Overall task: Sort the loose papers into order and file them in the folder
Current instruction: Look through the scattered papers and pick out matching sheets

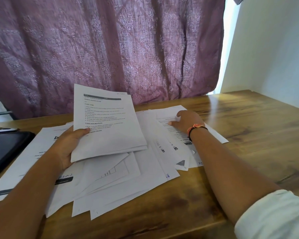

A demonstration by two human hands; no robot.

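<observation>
My left hand (68, 145) grips a small stack of printed sheets (107, 125) by its lower left edge and holds it tilted up above the table. Its top page shows headings such as "TASK GOAL". Under and around it, several loose papers (121, 183) lie fanned across the wooden table (248, 131). My right hand (188, 120) rests flat on a printed sheet (167, 114) at the far right of the spread, fingers on its top edge; whether it pinches the sheet I cannot tell. A black folder (5, 147) lies at the left edge, partly cut off.
A purple patterned curtain (110, 49) hangs right behind the table's far edge. A white wall (274, 57) stands at the right. Bare wood shows on the table's right side and along the near edge. A few small items (3, 129) lie beyond the folder.
</observation>
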